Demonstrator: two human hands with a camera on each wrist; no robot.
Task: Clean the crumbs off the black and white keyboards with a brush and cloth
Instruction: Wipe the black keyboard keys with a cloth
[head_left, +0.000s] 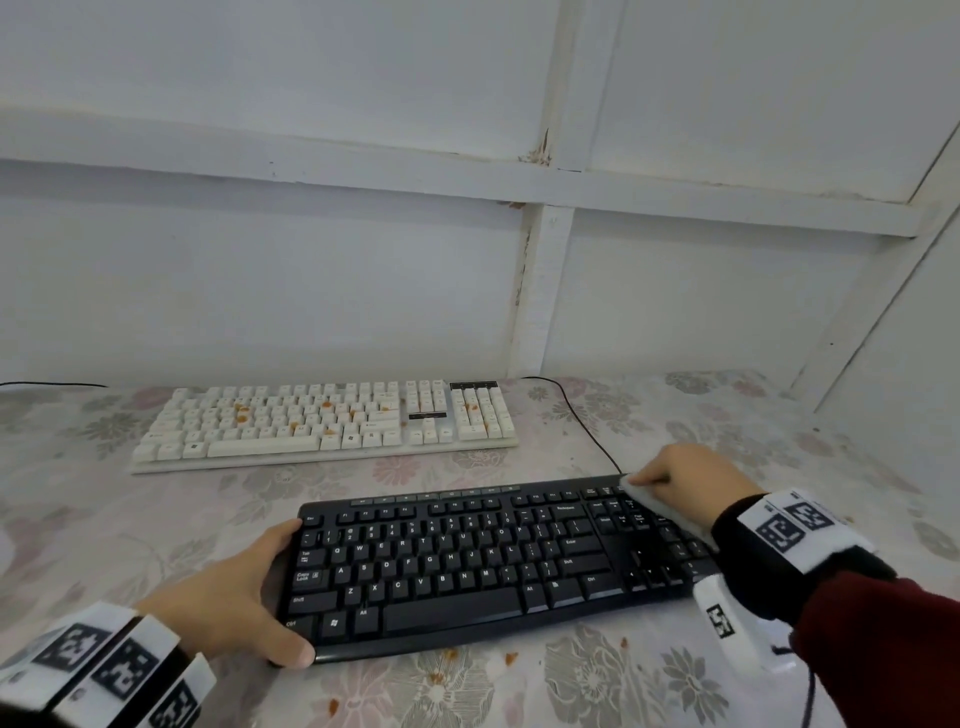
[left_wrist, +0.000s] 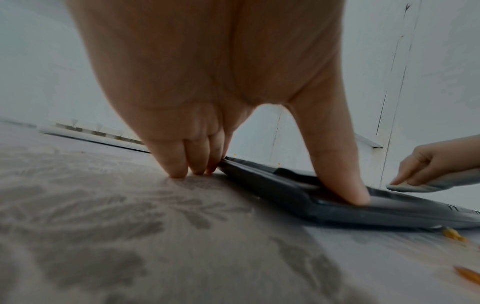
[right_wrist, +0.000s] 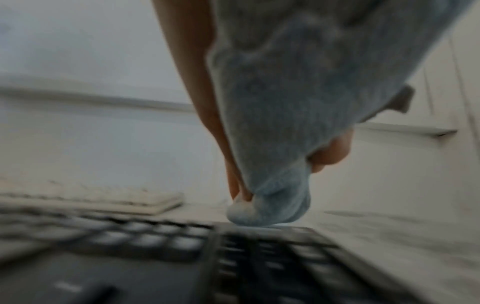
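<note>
A black keyboard (head_left: 467, 561) lies near me on the flowered tablecloth. My left hand (head_left: 244, 587) holds its left end, thumb (left_wrist: 345, 185) on the front corner and fingers (left_wrist: 179, 166) at the far corner. My right hand (head_left: 685, 475) grips a pale cloth (head_left: 665, 512) and presses it on the keyboard's far right corner, above the number pad. In the right wrist view the cloth (right_wrist: 285, 123) hangs under my palm, its tip touching the black keyboard (right_wrist: 233, 257). A white keyboard (head_left: 327, 421) with orange crumbs lies farther back. No brush is in view.
Orange crumbs (head_left: 511, 659) lie on the tablecloth (head_left: 130, 519) in front of the black keyboard. A black cable (head_left: 587, 415) runs from the wall to the black keyboard's far right corner. A white panelled wall (head_left: 311, 286) stands right behind the table.
</note>
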